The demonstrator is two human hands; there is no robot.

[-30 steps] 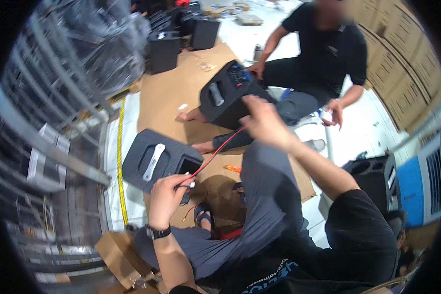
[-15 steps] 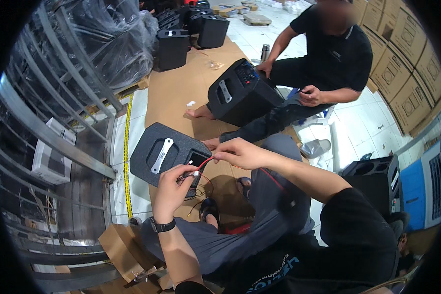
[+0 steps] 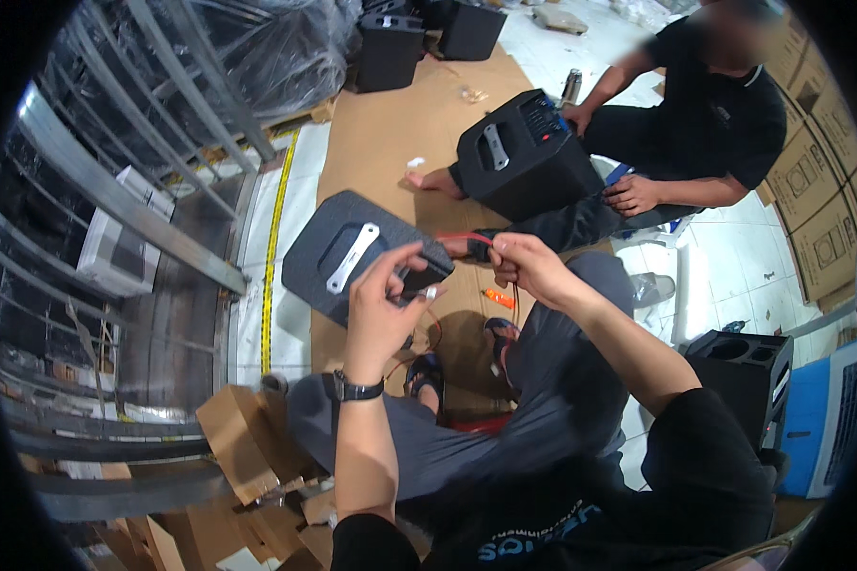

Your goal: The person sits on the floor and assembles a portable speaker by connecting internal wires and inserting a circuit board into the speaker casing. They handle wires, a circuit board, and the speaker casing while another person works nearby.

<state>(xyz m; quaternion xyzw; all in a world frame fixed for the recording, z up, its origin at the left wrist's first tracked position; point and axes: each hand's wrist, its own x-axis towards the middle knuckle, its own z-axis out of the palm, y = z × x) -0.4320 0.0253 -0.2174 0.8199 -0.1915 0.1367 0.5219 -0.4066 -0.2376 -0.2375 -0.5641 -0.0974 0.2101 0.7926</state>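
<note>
My left hand (image 3: 383, 303) is raised over the near corner of a black speaker cabinet (image 3: 307, 249) with a silver handle plate. Its index finger is lifted, while a small white plug (image 3: 431, 292) sits at the thumb tip, apparently pinched. To the right, my right hand (image 3: 535, 269) pinches a red wire (image 3: 467, 236), which stretches leftward from the fingertips. More thin wires (image 3: 438, 328) hang below the left hand beside the cabinet. Where the wires enter the cabinet is hidden behind the hand.
A co-worker (image 3: 714, 124) sits ahead, one hand on another black speaker (image 3: 519, 157). Cardboard (image 3: 371, 157) covers the floor. Metal railings (image 3: 129, 224) stand left; stacked cartons (image 3: 814, 209), another speaker (image 3: 738, 376) and a blue cooler (image 3: 814, 428) are at right.
My hands have moved apart, the right one drawing the red wire away from the left. My left index finger has lifted. The view has shifted, and the co-worker's near hand has lowered to the leg.
</note>
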